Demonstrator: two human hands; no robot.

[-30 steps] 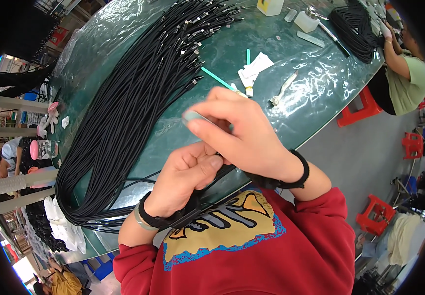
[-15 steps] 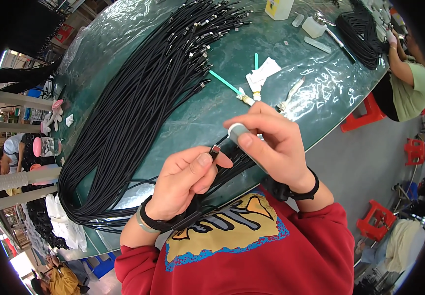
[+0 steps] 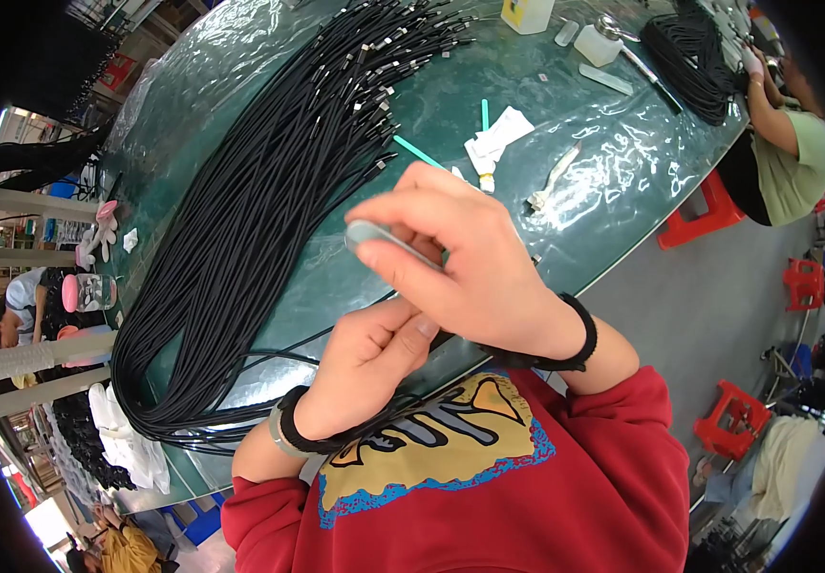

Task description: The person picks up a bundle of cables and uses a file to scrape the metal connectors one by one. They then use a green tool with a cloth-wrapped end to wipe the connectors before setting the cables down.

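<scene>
My right hand (image 3: 474,253) grips a flat, translucent grey-green strip (image 3: 363,232) with a rounded end, pinched between thumb and fingers. It reaches across above my left hand (image 3: 364,361), whose thumb and fingers are pinched together on a black cable. The end of that cable is hidden behind my right hand. Beyond both hands a large bundle of black cables (image 3: 240,229) lies looped on the green table (image 3: 565,229), its metal plug ends (image 3: 384,91) fanned out at the far side.
White tubes or papers (image 3: 498,138), a green stick (image 3: 417,151) and a crumpled tube (image 3: 557,177) lie past my hands. Farther off are a bottle (image 3: 599,45), a pen (image 3: 651,76) and another cable coil (image 3: 685,67). A person (image 3: 794,172) works at the right; red stools (image 3: 729,420) stand there.
My right hand has swung left with the strip, over my left hand. The cable's plug, visible earlier in my left fingers, is now covered. My left hand has lowered slightly.
</scene>
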